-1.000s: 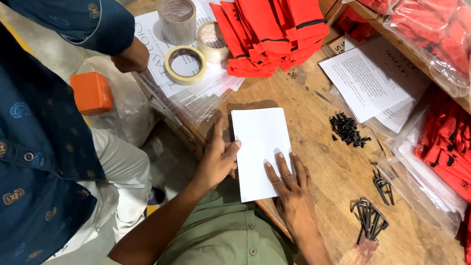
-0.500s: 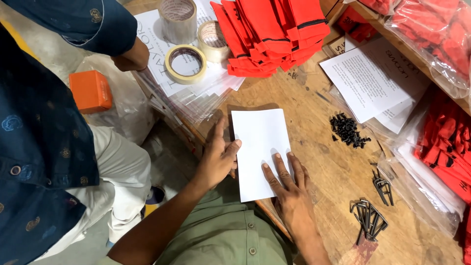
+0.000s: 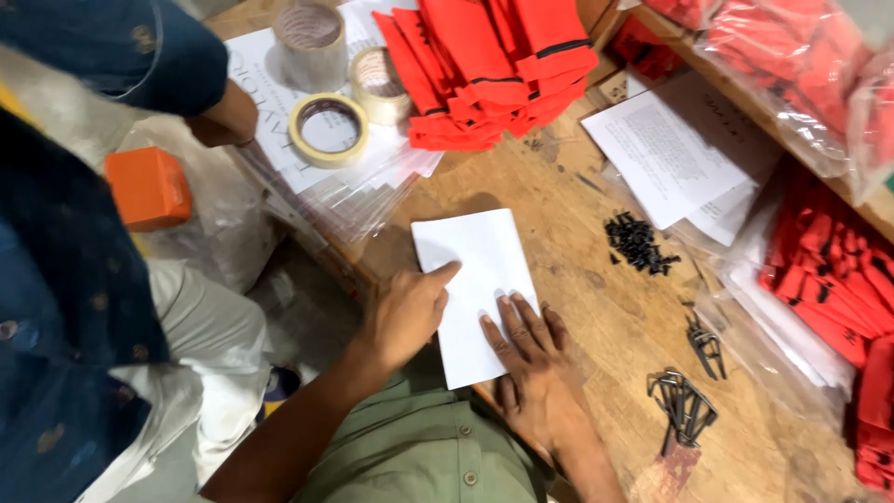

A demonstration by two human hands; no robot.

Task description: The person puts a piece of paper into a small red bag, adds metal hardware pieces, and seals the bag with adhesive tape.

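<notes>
Left hand has slid onto white folded paper, thumb pressing the crease; right hand stays flat, holding it down.

Even, fairly bright warm light from overhead; no hard-edged shadows. Soft shadow falls on the wooden table just beyond the far edge of the white sheet. White sheet near overexposed, surface detail washed out. Glare on clear plastic bags at upper right, with milky highlights. Slight motion blur over the whole frame; printed papers unreadable. Blue-clothed person at left edge soft, out of focus. Wide-angle stretching toward the corners.
</notes>
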